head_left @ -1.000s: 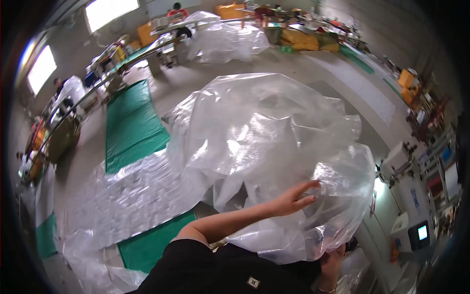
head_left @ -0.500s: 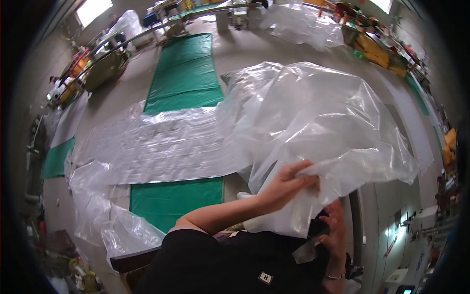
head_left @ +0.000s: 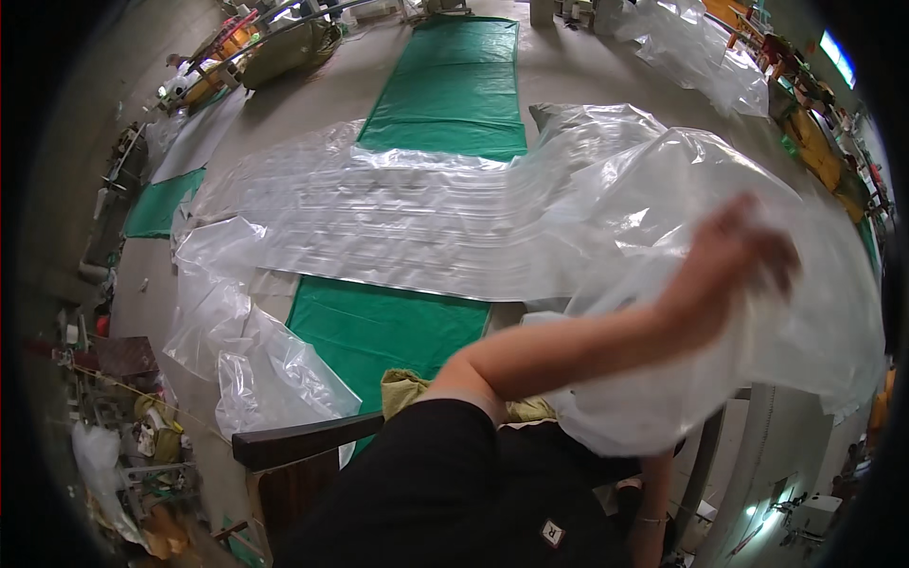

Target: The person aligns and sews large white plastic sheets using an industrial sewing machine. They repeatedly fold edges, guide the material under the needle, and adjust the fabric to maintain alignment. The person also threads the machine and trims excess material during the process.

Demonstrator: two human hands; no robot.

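A large clear plastic sheet (head_left: 587, 227) spreads across in front of me, bunched and billowing at the right. My left hand (head_left: 734, 251) reaches far right over this bunched part. Motion smears its fingers, so whether they grip the film does not show. The left forearm crosses over the plastic. My right hand is hidden; only the right wrist (head_left: 653, 516), with a thin bracelet, shows at lower right, beside the sheet's hanging edge. Fingers on that side cannot be made out.
Beneath the plastic runs a green sheet (head_left: 445, 90) on the grey floor. A dark wooden chair arm (head_left: 308, 440) is at lower left, a yellowish cloth (head_left: 402, 390) beside it. Another plastic heap (head_left: 696, 57) lies far right. Cluttered racks (head_left: 284, 57) stand at the far left.
My left hand has swung right and up over the plastic. The right hand's fingers have gone out of sight. The bunched plastic has spread rightward, and the whole view has turned.
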